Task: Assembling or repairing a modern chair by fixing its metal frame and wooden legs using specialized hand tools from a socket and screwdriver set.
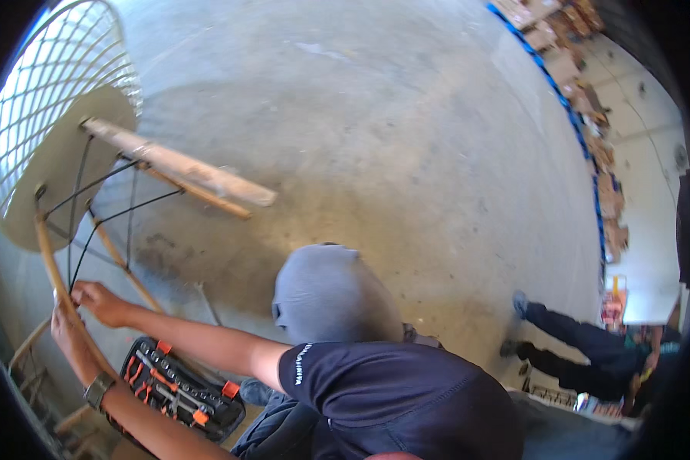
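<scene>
A chair lies tipped at the left, its beige seat underside (23, 211) showing. Black metal braces (96, 184) run between its wooden legs. My left hand (67, 341), wearing a wristwatch (98, 389), is wrapped round one curved wooden leg (48, 247). Just above it, my right hand (103, 303) has its fingers pinched at the same leg, by the lower end of a brace. What those fingertips hold is too small to make out. Beneath my arms an open black tool case (234, 422) holds sockets and orange-handled tools.
The chair has a pale lattice back (61, 57) and a wrapped leg (184, 165). Another slatted wooden piece (34, 383) is at lower left. A grey cloth-covered rounded shape (333, 295) rises beyond my sleeve. Another person's legs (567, 337) and cardboard pieces (609, 195) are rightward.
</scene>
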{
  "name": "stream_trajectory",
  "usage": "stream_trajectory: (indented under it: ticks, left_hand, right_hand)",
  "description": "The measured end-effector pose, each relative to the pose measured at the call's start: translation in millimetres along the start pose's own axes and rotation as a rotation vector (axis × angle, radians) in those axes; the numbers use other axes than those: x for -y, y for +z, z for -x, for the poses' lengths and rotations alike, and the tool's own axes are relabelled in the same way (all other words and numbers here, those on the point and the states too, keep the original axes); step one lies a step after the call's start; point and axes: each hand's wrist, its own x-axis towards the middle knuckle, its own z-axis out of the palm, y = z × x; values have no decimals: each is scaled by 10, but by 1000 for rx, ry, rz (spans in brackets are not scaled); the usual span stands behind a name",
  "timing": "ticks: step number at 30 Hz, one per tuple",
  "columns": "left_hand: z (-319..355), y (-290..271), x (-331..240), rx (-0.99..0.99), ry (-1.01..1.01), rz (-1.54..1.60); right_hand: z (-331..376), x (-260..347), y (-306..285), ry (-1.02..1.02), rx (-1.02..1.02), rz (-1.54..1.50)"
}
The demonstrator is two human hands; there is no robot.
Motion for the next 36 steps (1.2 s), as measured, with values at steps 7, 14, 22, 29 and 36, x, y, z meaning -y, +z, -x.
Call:
stream_trajectory:
  ticks: [7, 14, 22, 29, 36]
  left_hand:
    - [-162, 1007, -52, 80, 170, 124]
    - [-108, 763, -194, 97, 196, 20]
    - [-8, 598, -154, 18, 192, 19]
    - [-28, 1135, -141, -179, 966, -469]
    - [191, 856, -433, -206, 188, -185]
  right_hand:
    - [168, 494, -867, -54, -151, 225]
    - [87, 417, -597, 134, -131, -130]
    - [111, 219, -415, 184, -96, -241]
    - [116, -271, -1333, -175, -177, 436]
    - [122, 366, -702, 9, -99, 246]
